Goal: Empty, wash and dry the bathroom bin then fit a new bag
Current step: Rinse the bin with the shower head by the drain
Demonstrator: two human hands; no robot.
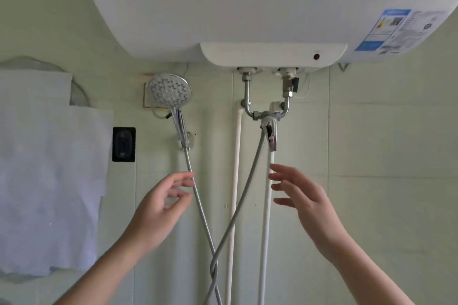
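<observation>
A chrome shower head [169, 90] hangs in its wall bracket, and its metal hose [202, 208] runs down and crosses itself low in the frame. My left hand [161, 208] is raised beside the hose, fingers loosely bent, fingertips touching or nearly touching it. Below the mixer valve's lever [270, 132], my right hand [303, 202] is lifted with straight spread fingers and holds nothing. The bin is not in view.
A large white water heater [247, 7] fills the top, with two metal pipes [247, 96] down to the valve. White pipes [235, 168] run down the tiled wall. Pale sheets [49, 168] cover the left wall next to a black socket [124, 144].
</observation>
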